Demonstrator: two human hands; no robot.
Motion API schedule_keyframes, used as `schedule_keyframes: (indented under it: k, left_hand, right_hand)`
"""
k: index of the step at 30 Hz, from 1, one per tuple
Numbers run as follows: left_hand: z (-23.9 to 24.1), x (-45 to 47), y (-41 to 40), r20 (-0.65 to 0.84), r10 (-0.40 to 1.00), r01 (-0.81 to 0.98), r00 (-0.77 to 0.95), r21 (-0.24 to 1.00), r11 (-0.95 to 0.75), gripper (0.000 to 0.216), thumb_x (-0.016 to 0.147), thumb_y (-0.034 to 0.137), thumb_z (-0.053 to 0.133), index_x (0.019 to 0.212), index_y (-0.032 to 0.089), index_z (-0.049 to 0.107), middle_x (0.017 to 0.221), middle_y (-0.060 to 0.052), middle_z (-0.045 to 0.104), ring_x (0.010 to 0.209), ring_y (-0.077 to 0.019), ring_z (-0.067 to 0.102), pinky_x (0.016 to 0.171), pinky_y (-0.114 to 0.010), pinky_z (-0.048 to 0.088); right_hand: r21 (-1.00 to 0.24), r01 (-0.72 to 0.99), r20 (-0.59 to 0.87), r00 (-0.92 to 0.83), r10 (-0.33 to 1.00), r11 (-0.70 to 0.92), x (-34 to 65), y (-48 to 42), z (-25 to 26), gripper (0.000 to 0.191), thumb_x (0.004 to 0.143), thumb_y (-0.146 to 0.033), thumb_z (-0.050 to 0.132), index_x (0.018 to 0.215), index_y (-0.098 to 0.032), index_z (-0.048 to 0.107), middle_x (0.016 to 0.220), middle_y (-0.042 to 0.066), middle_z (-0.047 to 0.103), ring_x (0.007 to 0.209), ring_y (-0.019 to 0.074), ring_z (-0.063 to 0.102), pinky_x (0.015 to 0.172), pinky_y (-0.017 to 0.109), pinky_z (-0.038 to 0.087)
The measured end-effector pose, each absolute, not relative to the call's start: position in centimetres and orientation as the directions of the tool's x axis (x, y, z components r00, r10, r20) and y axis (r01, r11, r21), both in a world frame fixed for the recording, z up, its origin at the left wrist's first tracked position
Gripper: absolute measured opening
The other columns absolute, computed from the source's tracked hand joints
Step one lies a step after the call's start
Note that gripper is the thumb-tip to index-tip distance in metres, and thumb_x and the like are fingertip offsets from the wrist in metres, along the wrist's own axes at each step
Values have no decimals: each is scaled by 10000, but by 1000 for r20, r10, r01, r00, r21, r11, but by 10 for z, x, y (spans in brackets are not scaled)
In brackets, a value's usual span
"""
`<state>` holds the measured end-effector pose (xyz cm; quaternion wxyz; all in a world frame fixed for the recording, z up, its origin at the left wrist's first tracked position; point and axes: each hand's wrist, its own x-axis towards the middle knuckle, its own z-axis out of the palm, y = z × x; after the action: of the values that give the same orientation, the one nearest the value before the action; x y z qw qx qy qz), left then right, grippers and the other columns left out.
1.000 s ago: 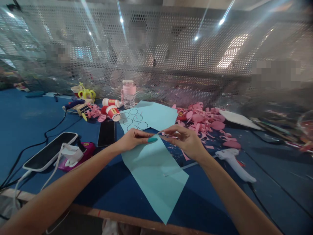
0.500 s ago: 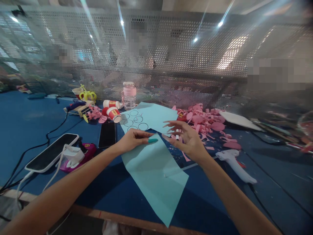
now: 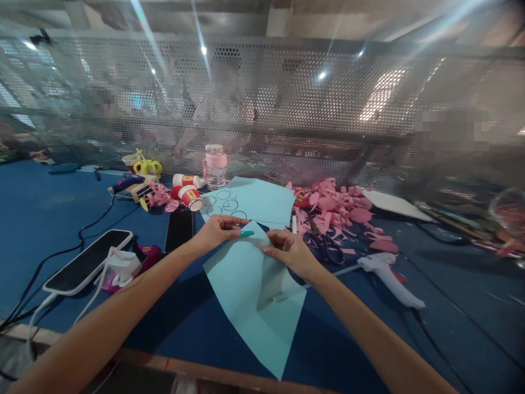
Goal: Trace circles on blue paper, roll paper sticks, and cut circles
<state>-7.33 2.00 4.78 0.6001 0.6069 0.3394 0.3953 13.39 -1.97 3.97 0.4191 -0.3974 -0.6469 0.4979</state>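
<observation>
1. Turquoise sheet (image 3: 241, 290) reaches from the hands toward the person, above the table (image 3: 164, 328); its far tip sits at the left hand (image 3: 221, 232), which pinches it, thumb on top, much as half a second ago.
2. Right hand (image 3: 286, 250), spread and clear of the paper then, has come in; thumb and fingers are now narrowed on the right edge; how firmly, I cannot tell.
3. Near part bows more; with two hands on it, the hold is probably steadier.
4. Beyond the hands lies a circle-marked sheet (image 3: 266, 200); scissors (image 3: 324, 247) now show just right of the right hand, the glue gun (image 3: 391, 280) farther right.
</observation>
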Motion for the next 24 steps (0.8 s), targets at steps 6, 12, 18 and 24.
schedule_keyframes:
  k: [6,12,18,24]
  left_hand:
    - [65,-91,34,30,892,-26,451,999,-21,714,674,732,456,962,110,653,840,-120,691,733,-193,637,665,-281,475]
    - [102,-98,47,-70,865,185,497,982,-27,502,736,588,543,891,133,687,940,-130,685,832,-215,639,728,-299,463]
    - [131,-91,64,-121,751,161,649,987,19,392,782,489,550,831,129,698,877,-120,690,822,-205,629,754,-317,447]
    - [126,-104,84,-69,785,5,616,996,84,419,847,484,452,843,135,683,914,-113,683,796,-183,627,767,-326,450]
  right_hand:
    - [-973,52,198,-296,935,223,138,-13,36,421,599,-398,738,945,-186,626,792,13,652,732,140,585,718,294,473]
    - [-942,84,284,-308,908,324,138,-17,56,484,625,-444,709,1038,-207,620,865,20,640,825,158,580,789,324,473]
    - [-886,160,372,-319,872,436,138,-15,102,444,653,-447,684,1036,-232,622,843,10,637,815,169,585,801,353,475]
    - [-855,190,398,-355,846,482,143,-10,160,397,678,-399,680,1038,-241,627,946,18,654,873,166,586,828,364,468]
